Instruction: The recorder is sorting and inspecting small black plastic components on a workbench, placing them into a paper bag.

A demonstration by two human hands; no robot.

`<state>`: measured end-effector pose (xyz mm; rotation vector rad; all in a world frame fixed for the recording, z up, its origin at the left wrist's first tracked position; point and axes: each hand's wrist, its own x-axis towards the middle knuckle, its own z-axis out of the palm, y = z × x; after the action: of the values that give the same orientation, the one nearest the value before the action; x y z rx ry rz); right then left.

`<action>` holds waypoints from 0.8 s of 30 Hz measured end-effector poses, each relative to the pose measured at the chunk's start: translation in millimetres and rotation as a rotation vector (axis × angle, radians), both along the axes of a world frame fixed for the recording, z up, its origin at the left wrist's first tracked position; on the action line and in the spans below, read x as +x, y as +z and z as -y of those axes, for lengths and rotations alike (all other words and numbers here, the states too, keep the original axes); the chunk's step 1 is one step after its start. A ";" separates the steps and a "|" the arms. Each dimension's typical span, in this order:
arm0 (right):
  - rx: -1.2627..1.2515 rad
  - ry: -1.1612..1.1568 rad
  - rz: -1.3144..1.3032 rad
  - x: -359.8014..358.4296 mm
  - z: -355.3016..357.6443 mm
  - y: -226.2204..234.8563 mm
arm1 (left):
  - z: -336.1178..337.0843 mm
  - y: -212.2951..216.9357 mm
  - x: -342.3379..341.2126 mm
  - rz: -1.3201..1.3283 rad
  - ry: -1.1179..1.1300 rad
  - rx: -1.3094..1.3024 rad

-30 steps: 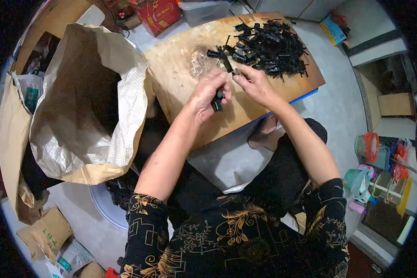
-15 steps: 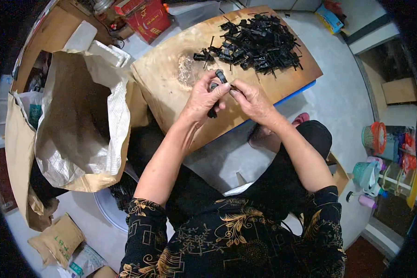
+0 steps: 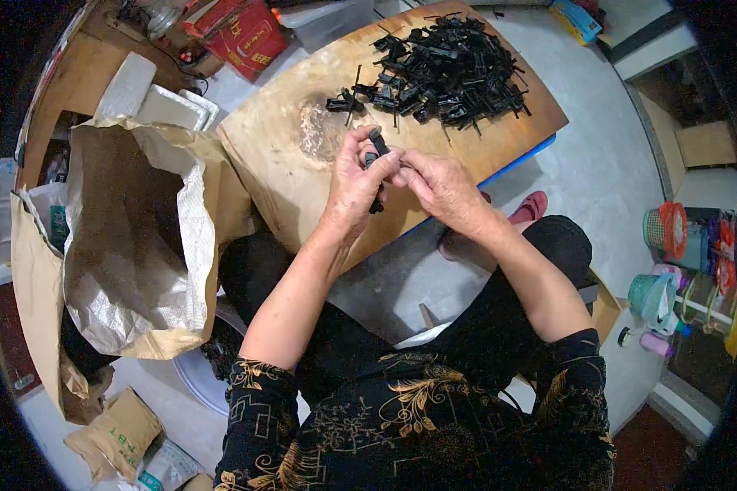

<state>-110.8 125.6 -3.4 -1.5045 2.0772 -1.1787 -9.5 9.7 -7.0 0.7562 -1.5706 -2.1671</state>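
1. Both hands meet over the near-middle of the surface, a bare wooden board. The left hand and right hand are together on one small black plastic part.
2. Left fingers are curled narrow round the part, with its top end poking up above them and a bit showing below the palm. Right fingers are pinched in close vs. the same piece; exact contact is hidden behind the left hand.
3. Handling, as a guess: the part looks light, stiff, moulded plastic w/ thin prongs. Prob. not slippery, but thin bits could snap if bent. Best hold is on the thicker body, not the prongs.
4. A pile of black parts of the same kind sits at the far right of the board, well apart from the hands. A few strays lie just left of it.
5. A worn pale patch marks the board just far-left of the hands.
6. A big open paper sack, w/ woven liner, stands on the floor at left, just beside the board.
7. A red box is at far left. Coloured plastic baskets are at the right edge. A pink slipper is on the grey floor near the board's right edge.
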 end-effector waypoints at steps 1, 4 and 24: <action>0.037 -0.006 0.047 -0.8 -0.9 7.8 | 1.8 0.3 0.9 0.002 0.004 0.001; 0.057 -0.029 0.196 -3.8 2.2 6.4 | 4.6 3.9 0.3 0.031 0.005 0.004; 0.163 0.055 0.590 -4.9 24.4 -11.3 | 6.5 -16.5 -2.8 0.042 -0.046 -0.312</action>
<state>-115.7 101.2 -14.7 -0.9763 1.6707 -1.2138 -12.3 3.2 -23.4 0.6730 -1.9050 -1.8812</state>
